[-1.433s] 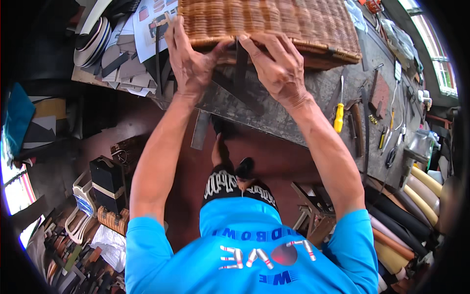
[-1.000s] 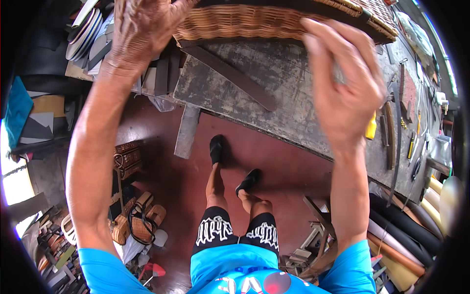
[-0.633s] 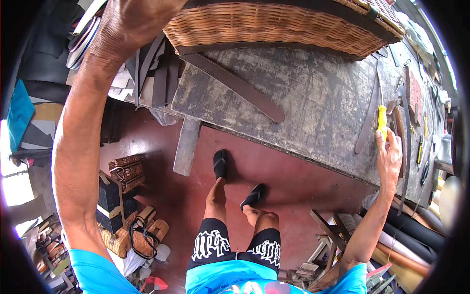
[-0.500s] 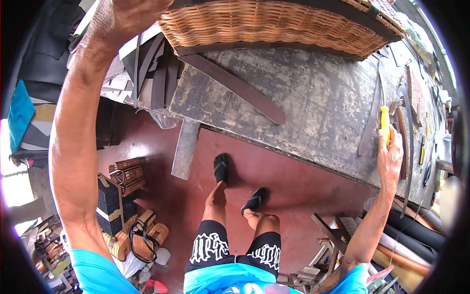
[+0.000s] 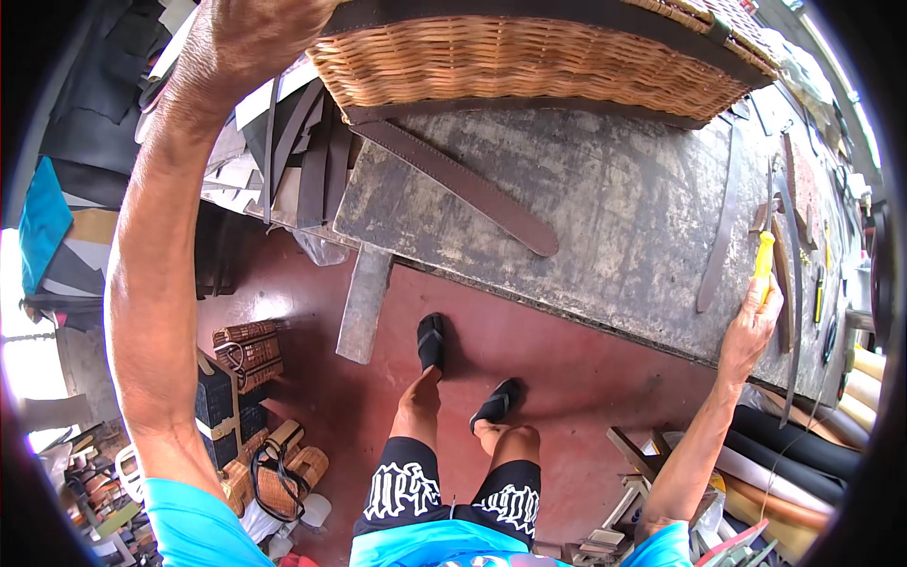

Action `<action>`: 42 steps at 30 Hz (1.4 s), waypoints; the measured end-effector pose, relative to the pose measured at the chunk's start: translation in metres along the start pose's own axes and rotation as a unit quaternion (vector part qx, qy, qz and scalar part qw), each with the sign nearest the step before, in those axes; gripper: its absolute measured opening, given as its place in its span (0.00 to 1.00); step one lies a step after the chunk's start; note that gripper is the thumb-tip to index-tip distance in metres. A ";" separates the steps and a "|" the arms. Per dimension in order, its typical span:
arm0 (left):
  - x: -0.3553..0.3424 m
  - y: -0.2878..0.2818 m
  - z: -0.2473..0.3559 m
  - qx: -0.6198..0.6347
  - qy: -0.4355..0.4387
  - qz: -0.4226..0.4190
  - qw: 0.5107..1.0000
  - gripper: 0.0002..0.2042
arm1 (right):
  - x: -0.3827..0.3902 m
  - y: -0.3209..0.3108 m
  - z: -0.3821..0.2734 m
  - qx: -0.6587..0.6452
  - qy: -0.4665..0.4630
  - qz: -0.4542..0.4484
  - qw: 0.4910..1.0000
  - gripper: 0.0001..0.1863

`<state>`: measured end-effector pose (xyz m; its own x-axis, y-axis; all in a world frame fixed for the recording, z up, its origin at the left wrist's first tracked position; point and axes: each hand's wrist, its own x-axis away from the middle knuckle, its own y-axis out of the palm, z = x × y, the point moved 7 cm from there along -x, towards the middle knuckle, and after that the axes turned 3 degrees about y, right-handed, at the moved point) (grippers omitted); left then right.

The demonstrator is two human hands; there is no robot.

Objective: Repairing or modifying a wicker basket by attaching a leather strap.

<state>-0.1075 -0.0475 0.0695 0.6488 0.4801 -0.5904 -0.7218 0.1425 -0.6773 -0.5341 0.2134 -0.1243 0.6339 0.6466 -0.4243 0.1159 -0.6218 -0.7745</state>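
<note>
A wicker basket with dark brown leather edging lies at the far side of the worktable. My left hand is at its left end; the fingers are hidden or cut off by the upper edge. From the basket's lower left corner a stitched brown leather strap runs over the table top. At the table's right side, my right hand is closed round a yellow-handled tool with a thin shaft pointing away from me; its exact kind is unclear. A second brown strap lies just left of it.
The worn grey worktable has a hammer and other hand tools along its right side. Leather strips hang at the left. Wicker cases stand on the red floor and material rolls lie at the lower right.
My right hand has drawn the yellow-handled tool slightly nearer to me, and more of its shaft shows. The whole view has shifted a little; the basket looks unmoved on the table.
</note>
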 end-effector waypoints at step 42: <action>-0.024 -0.008 -0.040 0.224 -0.158 -0.108 0.956 0.07 | 0.006 0.009 -0.050 0.079 -0.038 -0.032 0.996 0.19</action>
<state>-0.1079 -0.0944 0.0718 0.7402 0.6249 -0.2480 -0.6558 0.5897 -0.4714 -0.4908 0.1894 -0.1101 0.5691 0.7175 -0.4017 0.0280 -0.5051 -0.8626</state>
